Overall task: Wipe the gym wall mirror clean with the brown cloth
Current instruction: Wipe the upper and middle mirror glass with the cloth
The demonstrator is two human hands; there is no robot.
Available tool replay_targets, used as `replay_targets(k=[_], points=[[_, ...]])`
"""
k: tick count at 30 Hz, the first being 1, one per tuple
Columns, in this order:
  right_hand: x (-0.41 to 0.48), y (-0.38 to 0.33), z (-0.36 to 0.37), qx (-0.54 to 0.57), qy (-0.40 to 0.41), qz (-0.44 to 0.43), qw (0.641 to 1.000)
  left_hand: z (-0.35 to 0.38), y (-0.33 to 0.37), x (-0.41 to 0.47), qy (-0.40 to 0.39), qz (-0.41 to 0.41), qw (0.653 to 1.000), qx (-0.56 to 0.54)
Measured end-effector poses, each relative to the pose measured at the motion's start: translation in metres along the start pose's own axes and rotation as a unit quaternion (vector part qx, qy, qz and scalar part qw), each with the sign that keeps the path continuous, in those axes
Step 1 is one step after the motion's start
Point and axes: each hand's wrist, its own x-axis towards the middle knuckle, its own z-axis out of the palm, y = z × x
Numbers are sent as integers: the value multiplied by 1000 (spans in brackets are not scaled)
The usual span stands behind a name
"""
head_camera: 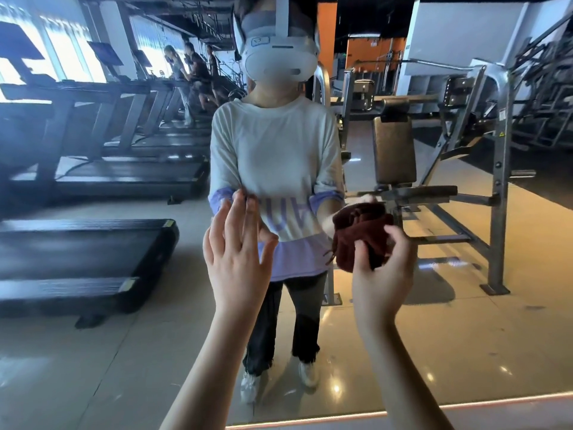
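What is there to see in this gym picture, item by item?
Mirror: one, on the wall ahead, fills the view; the gym shown is its reflection.
Cloth: one, brown, bunched, at the glass right of centre.
Treadmills: a row of several, black, reflected on the left.
Bench: one, grey frame with brown pad, reflected on the right.
People: three, dark clothes, reflected far upper left.
Reflected person: one, white and lilac top, white headset, centre.
Left hand: one, fingers spread, fingertips at the glass, centre.
Right hand: one, grips the cloth, right of centre.
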Motion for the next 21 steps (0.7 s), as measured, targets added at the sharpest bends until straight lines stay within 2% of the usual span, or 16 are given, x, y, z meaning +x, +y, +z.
replay_targets(k=[2,6,8,12,14,17,19,21], points=[[-25,1,5,-27,-22,-3,999,2,1,-4,-3,3,1000,-7],[-47,7,10,-49,-116,-84,988,3,2,-8,-26,11,1000,-8],[-34,14,5,-43,-103,-83,990,3,2,-9,-32,14,999,0],[-31,18,-2,-34,-30,-1,999,5,2,-9,-29,14,999,5],[-48,14,6,-40,-53,-15,998,5,2,-9,-29,14,999,4],[-67,12,16,-60,-133,-69,987,5,1,-10,-27,15,1000,3],[-61,18,13,-67,-133,-82,985,5,-1,-11,-25,21,999,3],[-54,27,7,-55,-91,-60,993,6,-2,-11,-24,23,999,2]])
